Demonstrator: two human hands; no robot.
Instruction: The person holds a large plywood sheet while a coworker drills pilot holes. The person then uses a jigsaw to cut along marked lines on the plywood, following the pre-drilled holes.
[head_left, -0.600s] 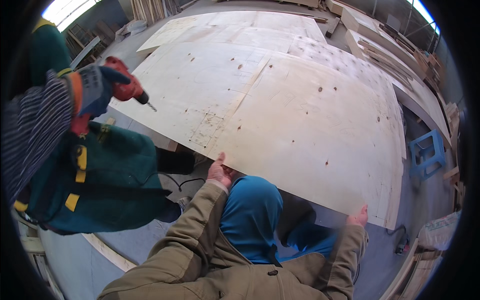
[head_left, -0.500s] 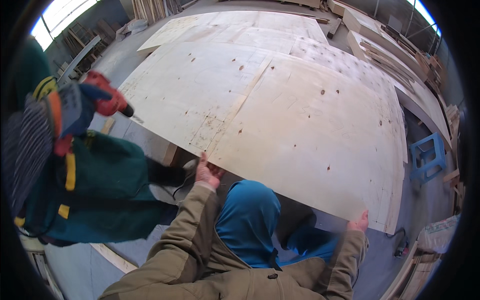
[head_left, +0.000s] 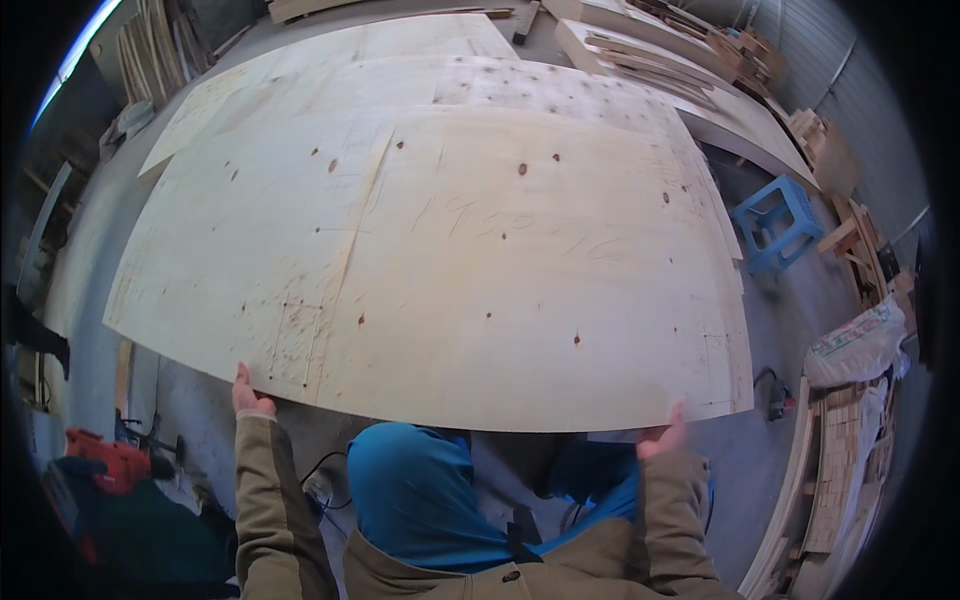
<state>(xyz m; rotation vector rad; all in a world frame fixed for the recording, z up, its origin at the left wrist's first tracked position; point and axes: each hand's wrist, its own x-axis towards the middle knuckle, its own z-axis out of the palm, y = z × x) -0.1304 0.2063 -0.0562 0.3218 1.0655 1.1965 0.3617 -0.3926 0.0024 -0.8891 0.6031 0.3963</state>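
Note:
A large pale plywood sheet (head_left: 440, 340) with dark knots and pencil lines spreads out before me. Along its near edge, my left hand (head_left: 252, 398) grips it toward the left, thumb on top and fingers underneath. My right hand (head_left: 664, 436) holds the same edge near the right corner, slightly blurred, its fingers mostly hidden below the wood. Beyond lie more plywood sheets (head_left: 570, 95), partly covered by the one in my hands.
At lower left a co-worker in dark green has a red power drill (head_left: 112, 462). A blue plastic stool (head_left: 778, 222) stands at right, above a white sack (head_left: 856, 342) and stacked wood strips (head_left: 838, 465). Timber lengths (head_left: 160, 50) lean at the far left. Cables run across the floor.
My view has swung to the right, so the sheet shows further left and more squarely. The co-worker with the drill has shifted to the lower left. Both my hands keep their hold.

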